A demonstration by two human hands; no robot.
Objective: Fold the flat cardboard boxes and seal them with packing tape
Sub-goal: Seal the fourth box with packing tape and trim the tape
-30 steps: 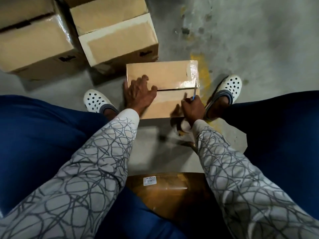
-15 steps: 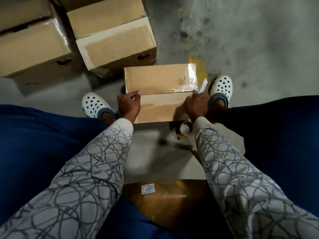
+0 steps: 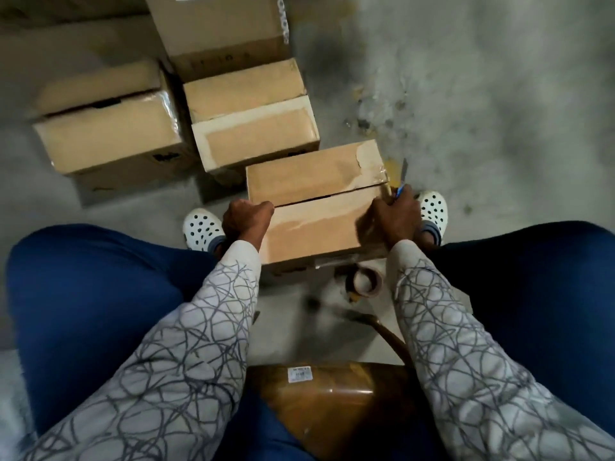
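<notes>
3 finished boxes sit on the floor [image 3: 499,94] up and left of the fingers: a left box [image 3: 109,138], a tall box [image 3: 219,31] behind, and a middle box [image 3: 256,128] whose near corner almost meets the work box. A white shoe [image 3: 203,227] lies just left of the left hand [image 3: 246,219]. That hand's fingers are curled over the left edge of the box [image 3: 316,207], the thumb on top at the end of the seam - the knuckles face up. The box stands between the 2 hands, its 2 top flaps closed with a dark seam running from one set of fingers to the other; clear tape [image 3: 371,164] shines on the far right corner, beyond the right fingers. The right hand [image 3: 396,217] sits at the box's right edge, fingers wrapped around a blue cutter [image 3: 402,183] whose blade points away from the person. A tape roll [image 3: 366,282] lies on the floor just behind the right wrist - near the box's front wall. The other shoe [image 3: 432,207] is right of those fingers. A brown parcel [image 3: 326,404] rests between the forearms.
</notes>
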